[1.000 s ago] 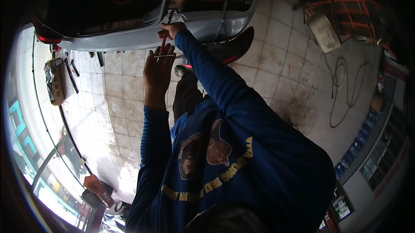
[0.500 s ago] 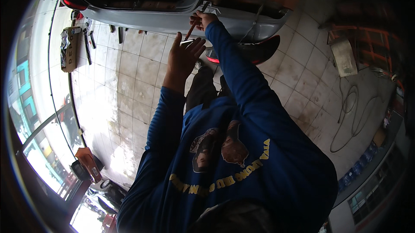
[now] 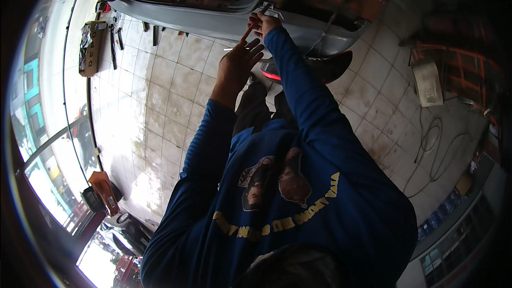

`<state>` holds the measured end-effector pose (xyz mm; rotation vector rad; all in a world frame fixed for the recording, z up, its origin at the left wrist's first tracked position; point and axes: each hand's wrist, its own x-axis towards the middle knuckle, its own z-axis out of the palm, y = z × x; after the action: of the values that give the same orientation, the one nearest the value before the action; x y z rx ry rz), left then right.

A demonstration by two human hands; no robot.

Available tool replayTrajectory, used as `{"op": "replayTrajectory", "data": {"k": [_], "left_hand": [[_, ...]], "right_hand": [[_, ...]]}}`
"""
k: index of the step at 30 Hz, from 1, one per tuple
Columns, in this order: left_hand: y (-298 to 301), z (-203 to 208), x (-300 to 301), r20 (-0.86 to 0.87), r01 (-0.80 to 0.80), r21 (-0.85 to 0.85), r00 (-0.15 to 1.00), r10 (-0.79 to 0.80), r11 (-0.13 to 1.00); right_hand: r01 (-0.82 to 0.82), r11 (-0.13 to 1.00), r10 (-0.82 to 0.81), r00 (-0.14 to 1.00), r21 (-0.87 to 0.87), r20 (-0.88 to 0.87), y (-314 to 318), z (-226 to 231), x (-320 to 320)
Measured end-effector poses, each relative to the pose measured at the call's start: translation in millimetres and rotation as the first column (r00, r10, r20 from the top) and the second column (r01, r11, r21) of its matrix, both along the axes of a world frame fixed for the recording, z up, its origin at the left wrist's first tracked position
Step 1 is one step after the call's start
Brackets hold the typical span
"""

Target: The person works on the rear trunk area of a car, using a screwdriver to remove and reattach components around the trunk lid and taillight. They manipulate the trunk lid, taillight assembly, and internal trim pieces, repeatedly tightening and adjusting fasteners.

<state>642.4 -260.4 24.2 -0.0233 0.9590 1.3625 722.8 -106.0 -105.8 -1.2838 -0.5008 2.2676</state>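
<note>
My right hand point(image 3: 264, 24) is closed at the edge of the grey car body panel point(image 3: 186, 25), around a slim orange-handled tool point(image 3: 247, 34). A thin silver piece point(image 3: 229, 49) shows crosswise at the tool's lower end, partly behind my left hand. Just below, my left hand point(image 3: 234, 69) is held up with its fingers apart, close to the tool. Past my right fingertips, a short dark piece point(image 3: 265, 8) stands against a pale bracket point(image 3: 276, 10) at the corner of the car's opening. The fingertips' exact hold is too small to tell.
A tail light with red point(image 3: 271, 76) and a dark part point(image 3: 338, 68) lies below the bumper corner. Dark bars point(image 3: 113, 48) and a cardboard box point(image 3: 92, 48) lie at left. A hose point(image 3: 434, 144) coils on the tiles at right, near an orange rack point(image 3: 450, 56).
The view has shifted, so the car sits lower and further right. My left hand has come up closer to my right hand and the orange-handled tool.
</note>
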Motion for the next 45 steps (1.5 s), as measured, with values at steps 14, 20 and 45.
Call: {"op": "replayTrajectory", "data": {"k": [14,20,45], "left_hand": [[-15,-11,-17,-0.257,0.098,0.030,0.962,-0.087,0.995],[-11,-2,-8,-0.965,0.348,-0.113,-0.260,-0.020,0.931],[2,-18,-11,-0.549,0.170,0.000,0.823,-0.142,0.985]], "right_hand": [[0.108,0.994,-0.109,0.994,-0.036,-0.025,-1,1,-6],[0.171,0.984,-0.173,0.984,-0.050,-0.030,-2,-6,-4],[0.468,0.822,-0.529,0.838,-0.324,-0.131,19,-5,-37]]}}
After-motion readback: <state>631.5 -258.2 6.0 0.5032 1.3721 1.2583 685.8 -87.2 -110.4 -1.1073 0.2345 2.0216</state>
